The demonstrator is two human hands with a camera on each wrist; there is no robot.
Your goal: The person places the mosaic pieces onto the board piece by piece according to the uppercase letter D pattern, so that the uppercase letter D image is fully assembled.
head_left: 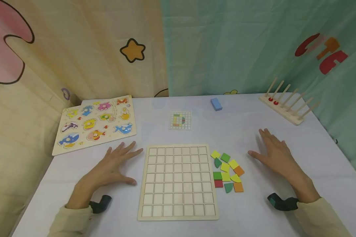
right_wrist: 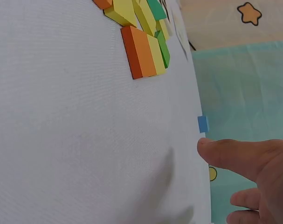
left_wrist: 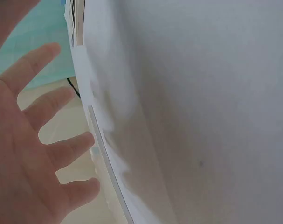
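Observation:
A square wooden grid board (head_left: 178,184) lies flat before me, its cells bare. To its left hovers my left hand (head_left: 112,168), fingers spread and nothing in them; the left wrist view shows its open palm (left_wrist: 20,149). My right hand (head_left: 276,156) is stretched out on the other side, also holding nothing, its thumb (right_wrist: 234,151) extended. Between that hand and the board lie several coloured tiles: yellow squares (head_left: 224,167), orange squares (head_left: 238,187), a red square (head_left: 218,183), green squares (head_left: 217,175) and green quarter-rounds (head_left: 228,187).
Behind the board lies a small pattern card (head_left: 180,120) with a coloured figure on a grid. A blue block (head_left: 216,104) is at the back. An animal knob puzzle (head_left: 98,123) sits back left, and a peg rack (head_left: 281,108) with red beads back right. Curtains (head_left: 225,49) hang behind.

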